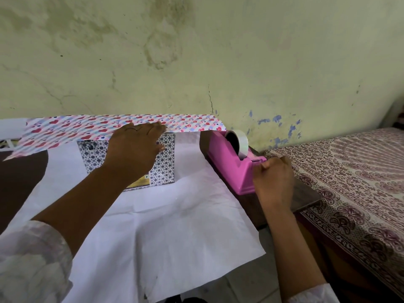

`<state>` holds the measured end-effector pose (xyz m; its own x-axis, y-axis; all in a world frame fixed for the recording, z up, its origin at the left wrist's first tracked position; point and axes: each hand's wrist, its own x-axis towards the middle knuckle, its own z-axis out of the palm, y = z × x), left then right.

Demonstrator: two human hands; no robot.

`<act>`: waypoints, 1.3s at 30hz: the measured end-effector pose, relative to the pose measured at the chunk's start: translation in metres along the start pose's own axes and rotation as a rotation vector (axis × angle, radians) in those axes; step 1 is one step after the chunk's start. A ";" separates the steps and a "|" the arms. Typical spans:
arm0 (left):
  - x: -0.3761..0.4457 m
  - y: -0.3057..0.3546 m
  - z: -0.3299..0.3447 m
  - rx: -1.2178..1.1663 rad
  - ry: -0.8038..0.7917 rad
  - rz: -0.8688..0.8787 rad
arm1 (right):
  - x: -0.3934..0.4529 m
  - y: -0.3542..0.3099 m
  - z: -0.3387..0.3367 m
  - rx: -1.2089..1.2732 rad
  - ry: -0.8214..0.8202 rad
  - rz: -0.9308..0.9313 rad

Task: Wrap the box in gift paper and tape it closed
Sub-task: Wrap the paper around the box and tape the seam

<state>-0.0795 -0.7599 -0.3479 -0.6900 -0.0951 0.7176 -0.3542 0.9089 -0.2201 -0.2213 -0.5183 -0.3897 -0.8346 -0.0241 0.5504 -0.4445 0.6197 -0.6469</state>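
A box (162, 165) with a dark blue and white pattern lies on the white underside of the gift paper (166, 226). The paper's far edge, printed with red hearts (65, 130), is folded toward me over the box's far side. My left hand (133, 147) lies flat on the box and presses that folded edge down. My right hand (273, 180) is at the front of a pink tape dispenser (227, 162), fingers curled at its cutter end, where they seem to pinch the tape end. A roll of clear tape (239, 142) sits in the dispenser.
The paper covers a small dark wooden table (306, 193) pushed against a stained green wall (196, 62). A bed with a maroon patterned sheet (354, 176) runs along the right. The paper's near edge hangs over the table's front.
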 end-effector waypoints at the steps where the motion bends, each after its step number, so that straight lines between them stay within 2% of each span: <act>1: 0.000 0.000 0.000 -0.003 -0.005 0.000 | 0.000 0.000 -0.001 -0.035 -0.005 -0.003; 5: -0.001 0.000 0.001 0.007 -0.003 0.017 | -0.007 0.011 -0.011 -0.076 -0.037 0.058; 7: -0.001 0.000 0.001 0.012 0.002 0.014 | -0.011 0.016 -0.019 -0.047 0.007 0.060; 8: 0.000 0.000 0.000 0.013 0.002 0.013 | -0.011 0.016 -0.023 0.021 0.037 0.056; 10: 0.000 0.002 -0.001 0.019 -0.012 0.008 | -0.012 0.004 -0.031 0.318 0.026 0.075; 13: 0.001 0.002 0.001 0.006 -0.043 0.007 | -0.017 -0.032 -0.041 0.740 -0.084 0.016; 16: 0.000 0.001 0.002 0.011 -0.048 -0.016 | -0.021 -0.072 -0.040 0.981 -0.273 -0.045; 19: 0.000 0.005 -0.002 -0.014 -0.067 -0.040 | -0.020 -0.103 -0.025 1.153 -0.498 0.002; 24: -0.004 0.005 -0.003 -0.016 -0.088 -0.070 | -0.020 -0.132 0.004 1.214 -0.625 0.140; 29: -0.007 -0.004 -0.001 -0.073 0.032 0.026 | -0.018 -0.141 0.025 1.259 -0.635 0.339; 39: -0.025 -0.012 0.000 -0.158 0.039 0.092 | -0.018 -0.153 0.036 1.202 -0.666 0.410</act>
<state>-0.0576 -0.7679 -0.3634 -0.6885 0.0044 0.7253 -0.1852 0.9658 -0.1816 -0.1499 -0.6405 -0.3199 -0.8136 -0.5743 0.0909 0.1410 -0.3466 -0.9274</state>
